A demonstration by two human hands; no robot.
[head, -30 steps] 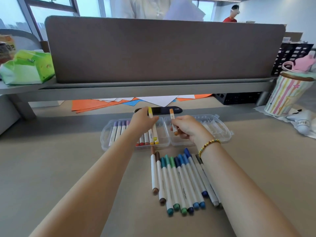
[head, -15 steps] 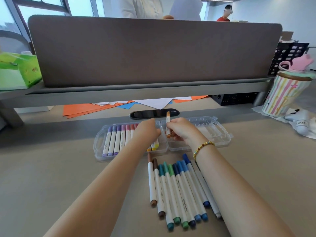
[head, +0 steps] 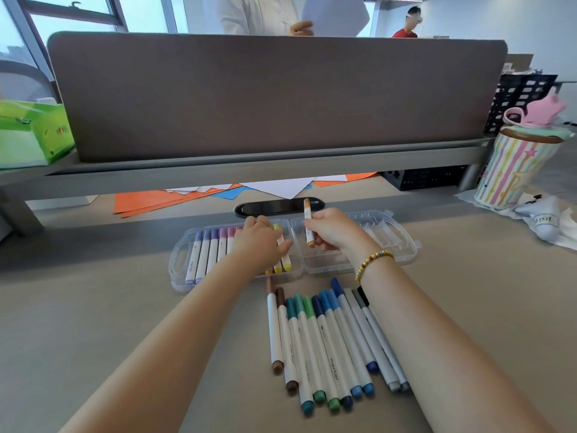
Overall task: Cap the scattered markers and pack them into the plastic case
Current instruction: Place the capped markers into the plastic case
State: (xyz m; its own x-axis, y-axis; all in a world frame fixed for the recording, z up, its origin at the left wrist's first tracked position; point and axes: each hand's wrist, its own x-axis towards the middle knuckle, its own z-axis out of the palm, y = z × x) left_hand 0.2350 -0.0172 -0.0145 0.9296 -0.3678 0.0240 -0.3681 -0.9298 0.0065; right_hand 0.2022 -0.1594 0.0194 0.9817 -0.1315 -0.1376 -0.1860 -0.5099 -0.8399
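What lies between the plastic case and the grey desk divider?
In the head view: orange, blue and white paper sheets and a black oval cable port, between plastic case and divider.

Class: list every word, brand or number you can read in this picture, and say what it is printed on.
"marker": on the barrel of a blue-capped marker lying on the desk.
Print on the other marker barrels: too blurred to read.
Letters on the white object at right: unclear.
Print on the green box: unreadable.

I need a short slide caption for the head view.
Right hand holds orange marker; left hand seats markers in case.
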